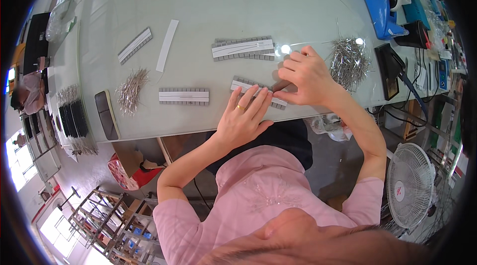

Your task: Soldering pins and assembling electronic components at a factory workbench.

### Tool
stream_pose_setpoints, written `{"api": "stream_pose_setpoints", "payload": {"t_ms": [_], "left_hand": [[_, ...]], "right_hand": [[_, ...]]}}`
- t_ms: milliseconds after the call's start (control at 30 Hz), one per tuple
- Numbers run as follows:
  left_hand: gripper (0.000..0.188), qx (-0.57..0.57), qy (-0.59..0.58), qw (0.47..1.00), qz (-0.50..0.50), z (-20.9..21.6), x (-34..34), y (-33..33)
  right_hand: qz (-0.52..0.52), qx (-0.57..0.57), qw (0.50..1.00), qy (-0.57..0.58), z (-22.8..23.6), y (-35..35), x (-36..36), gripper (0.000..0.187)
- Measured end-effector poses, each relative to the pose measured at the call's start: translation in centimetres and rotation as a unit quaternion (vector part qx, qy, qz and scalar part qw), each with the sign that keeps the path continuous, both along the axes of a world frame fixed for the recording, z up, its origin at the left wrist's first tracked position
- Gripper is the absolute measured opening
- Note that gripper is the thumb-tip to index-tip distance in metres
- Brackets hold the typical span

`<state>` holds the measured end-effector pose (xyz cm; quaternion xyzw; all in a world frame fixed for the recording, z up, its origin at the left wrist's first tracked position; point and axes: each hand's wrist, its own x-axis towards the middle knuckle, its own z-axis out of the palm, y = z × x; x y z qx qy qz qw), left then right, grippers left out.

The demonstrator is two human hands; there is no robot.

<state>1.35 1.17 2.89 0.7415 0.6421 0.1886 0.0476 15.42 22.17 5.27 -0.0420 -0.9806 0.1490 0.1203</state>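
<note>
My left hand (244,116) lies with its fingers stretched over a grey notched strip with a white band (240,83), pressing it to the table. A ring is on one finger. My right hand (309,77) is closed in a pinch on a short brown stick-like tool (282,86), its tip at the same strip beside my left fingertips. The fingers hide part of the strip and of the tool. Another such strip (184,96) lies to the left. Beyond my hands rests a small stack of strips (243,48) with thin wires on top.
Silver wire pieces lie in a pile (350,63) at the right and a smaller bundle (132,91) at the left. A phone (106,115), a white strip (167,45) and a short notched strip (135,45) are further left. A blue tape dispenser (376,4) stands far right.
</note>
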Motion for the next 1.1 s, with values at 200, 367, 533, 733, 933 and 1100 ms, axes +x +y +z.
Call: {"api": "stream_pose_setpoints", "payload": {"t_ms": [200,367,533,733,933,1100], "left_hand": [[0.066,0.001,-0.003,1.0,0.0,0.0,0.0,0.0],[0.065,0.005,-0.005,1.0,-0.004,-0.1,0.0,-0.1],[0.064,0.004,-0.004,1.0,-0.005,-0.1,0.0,-0.1],[0.064,0.0,-0.008,1.0,-0.007,-0.1,0.0,-0.1],[0.065,0.007,-0.001,1.0,-0.011,-0.4,-0.1,-0.2],[0.067,0.003,0.016,1.0,-0.017,-0.4,0.0,-0.3]], "right_hand": [[0.032,0.0,0.999,0.001,0.2,0.2,0.1,0.034],[0.027,0.017,0.999,0.02,0.0,0.0,0.7,0.037],[-0.02,-0.058,0.997,0.036,0.9,-0.9,1.5,0.03],[0.007,-0.162,0.986,0.041,-0.9,-2.4,1.7,0.025],[0.006,-0.084,0.996,0.034,-0.8,-3.6,1.7,0.011],[-0.009,-0.02,0.999,0.035,-0.6,-4.7,2.6,0.008]]}}
